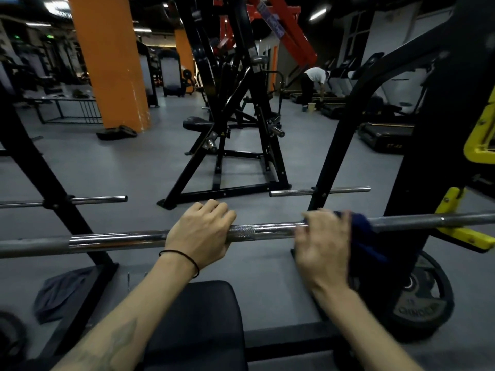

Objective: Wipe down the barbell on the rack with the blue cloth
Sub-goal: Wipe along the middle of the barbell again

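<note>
Barbell (267, 231) lies across rack (417, 167), above bench pad (198, 325). Left hand (199, 234) wraps bar mid-length, steadying. Right hand (325, 242), blurred, grips blue cloth (367, 236) round bar near right upright. Wipe under way, likely at right section. Left stretch of bar apparently not yet covered; cleanliness unreadable.

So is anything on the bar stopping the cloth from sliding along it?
To the left, the left hand grips the barbell, so it blocks the blue cloth held by the right hand. To the right, the black rack upright stands close.
</note>
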Demonstrator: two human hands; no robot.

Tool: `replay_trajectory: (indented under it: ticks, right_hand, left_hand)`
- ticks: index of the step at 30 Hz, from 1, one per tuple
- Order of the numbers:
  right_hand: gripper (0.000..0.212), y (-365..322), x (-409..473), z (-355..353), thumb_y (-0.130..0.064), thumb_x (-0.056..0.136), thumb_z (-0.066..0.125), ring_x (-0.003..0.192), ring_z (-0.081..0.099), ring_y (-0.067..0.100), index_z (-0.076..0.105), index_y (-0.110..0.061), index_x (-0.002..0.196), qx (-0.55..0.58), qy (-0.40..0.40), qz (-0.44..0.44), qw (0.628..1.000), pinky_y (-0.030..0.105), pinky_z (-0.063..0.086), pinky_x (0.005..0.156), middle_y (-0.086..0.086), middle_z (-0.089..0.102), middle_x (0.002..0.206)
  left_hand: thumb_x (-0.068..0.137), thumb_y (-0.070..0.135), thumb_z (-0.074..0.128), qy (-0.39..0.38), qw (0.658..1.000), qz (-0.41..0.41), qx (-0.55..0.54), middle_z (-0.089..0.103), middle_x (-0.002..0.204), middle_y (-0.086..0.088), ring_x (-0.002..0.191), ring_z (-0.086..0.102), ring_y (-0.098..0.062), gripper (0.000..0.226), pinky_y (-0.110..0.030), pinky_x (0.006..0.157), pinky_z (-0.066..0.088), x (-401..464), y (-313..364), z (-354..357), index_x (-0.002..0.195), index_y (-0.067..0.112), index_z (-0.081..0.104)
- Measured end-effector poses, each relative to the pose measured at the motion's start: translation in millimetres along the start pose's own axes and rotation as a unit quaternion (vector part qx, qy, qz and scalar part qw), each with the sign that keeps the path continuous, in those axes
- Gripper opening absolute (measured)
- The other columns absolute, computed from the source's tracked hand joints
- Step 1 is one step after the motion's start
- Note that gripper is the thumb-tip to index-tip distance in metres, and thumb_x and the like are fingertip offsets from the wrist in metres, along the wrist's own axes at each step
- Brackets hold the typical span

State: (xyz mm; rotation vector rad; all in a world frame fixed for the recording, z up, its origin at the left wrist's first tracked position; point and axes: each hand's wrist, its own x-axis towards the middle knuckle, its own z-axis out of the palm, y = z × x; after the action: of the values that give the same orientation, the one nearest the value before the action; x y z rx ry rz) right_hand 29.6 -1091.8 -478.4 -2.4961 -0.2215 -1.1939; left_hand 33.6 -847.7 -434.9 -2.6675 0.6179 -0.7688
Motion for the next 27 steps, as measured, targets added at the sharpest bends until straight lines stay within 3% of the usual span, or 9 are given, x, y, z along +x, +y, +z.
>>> replay_trajectory:
  ticks: [4, 9, 12, 15, 17, 20, 23, 25, 27]
  right_hand:
    - [0.053, -90.2, -11.5, 23.9, -0.047, 0.106, 0.033, 0.112, 0.058, 0.029, 0.065, -0.008, 0.118, 0.066, -0.051, -0.091, 0.992, 0.045, 0.025, 0.123, 0.009, 0.066, 0.114]
    - [0.049, -38.0, 0.7, 8.7, -0.045, 0.106, 0.037, 0.102, 0.057, 0.030, 0.061, -0.011, 0.131, 0.013, -0.078, -0.220, 0.972, 0.043, 0.036, 0.107, 0.006, 0.063, 0.113]
    - [0.051, 41.0, 7.7, -12.5, -0.045, 0.107, 0.032, 0.099, 0.058, 0.036, 0.064, -0.009, 0.123, -0.036, -0.033, -0.148, 0.988, 0.047, 0.037, 0.103, 0.009, 0.062, 0.108]
    - [0.051, 93.4, 7.8, -32.1, -0.041, 0.107, 0.031, 0.109, 0.058, 0.038, 0.063, -0.006, 0.123, -0.084, -0.032, -0.101, 0.991, 0.048, 0.028, 0.118, 0.014, 0.063, 0.113]
    - [0.046, 85.7, 8.9, -22.5, -0.036, 0.104, 0.032, 0.111, 0.058, 0.038, 0.064, -0.005, 0.117, -0.064, -0.006, -0.035, 0.997, 0.052, 0.019, 0.124, 0.015, 0.063, 0.111]
    - [0.046, 35.9, 3.6, -1.5, -0.036, 0.104, 0.030, 0.114, 0.057, 0.040, 0.066, -0.006, 0.108, -0.007, 0.045, 0.080, 0.996, 0.057, 0.010, 0.125, 0.015, 0.061, 0.109]
    - [0.046, -49.3, -9.9, 21.8, -0.038, 0.104, 0.035, 0.113, 0.058, 0.038, 0.067, -0.006, 0.112, 0.065, 0.021, 0.003, 0.998, 0.051, 0.010, 0.127, 0.014, 0.063, 0.111]
    - [0.053, -106.1, -17.0, 32.7, -0.044, 0.106, 0.030, 0.113, 0.058, 0.034, 0.066, -0.007, 0.118, 0.091, -0.023, -0.032, 0.995, 0.047, 0.017, 0.126, 0.011, 0.064, 0.113]
    - [0.050, -122.0, -15.0, 31.9, -0.042, 0.105, 0.031, 0.110, 0.058, 0.027, 0.065, -0.009, 0.121, 0.100, -0.054, -0.055, 0.992, 0.041, 0.021, 0.124, 0.006, 0.064, 0.111]
  left_hand:
    - [0.077, 0.028, 0.051, 0.013, 1.000, 0.014, 0.007, 0.061, 0.088, -0.003, 0.081, 0.057, -0.025, 0.020, -0.036, 0.061, 0.046, -1.1, -0.5, -1.3, 0.090, 0.017, 0.061]
    - [0.074, 0.024, 0.060, 0.037, 0.999, 0.004, -0.018, 0.062, 0.083, -0.003, 0.075, 0.057, -0.025, 0.015, -0.036, 0.057, 0.048, -2.3, -0.2, 0.3, 0.086, 0.016, 0.062]
    - [0.079, 0.030, 0.065, 0.076, 0.997, 0.010, -0.020, 0.058, 0.083, -0.001, 0.073, 0.056, -0.023, 0.017, -0.036, 0.052, 0.047, -5.7, -1.0, 3.0, 0.087, 0.016, 0.059]
    - [0.092, 0.033, 0.052, 0.114, 0.992, 0.046, -0.013, 0.054, 0.071, 0.000, 0.056, 0.056, -0.022, 0.019, -0.034, 0.040, 0.038, -9.0, 2.1, 5.3, 0.081, 0.016, 0.054]
    - [0.090, 0.037, 0.052, 0.104, 0.994, 0.034, -0.021, 0.054, 0.058, 0.000, 0.042, 0.053, -0.025, 0.027, -0.029, 0.038, 0.032, -6.5, 0.2, 6.3, 0.073, 0.016, 0.052]
    - [0.076, 0.038, 0.075, 0.053, 0.998, 0.009, -0.012, 0.055, 0.050, -0.003, 0.037, 0.051, -0.029, 0.033, -0.028, 0.043, 0.026, -2.4, 1.0, 1.6, 0.066, 0.015, 0.052]
    - [0.092, 0.040, 0.056, -0.069, 0.996, -0.024, -0.046, 0.061, 0.074, -0.002, 0.070, 0.064, -0.031, 0.022, -0.033, 0.058, 0.038, 6.7, 1.8, -12.9, 0.082, 0.020, 0.054]
    - [0.092, 0.032, 0.054, -0.178, 0.971, -0.034, -0.157, 0.055, 0.076, 0.002, 0.079, 0.062, -0.029, 0.017, -0.034, 0.066, 0.045, 18.9, -4.6, -17.0, 0.079, 0.022, 0.048]
    - [0.087, 0.023, 0.061, -0.272, 0.917, -0.045, -0.287, 0.059, 0.073, 0.004, 0.072, 0.059, -0.024, 0.019, -0.031, 0.063, 0.048, 31.2, -11.5, -15.9, 0.071, 0.023, 0.050]
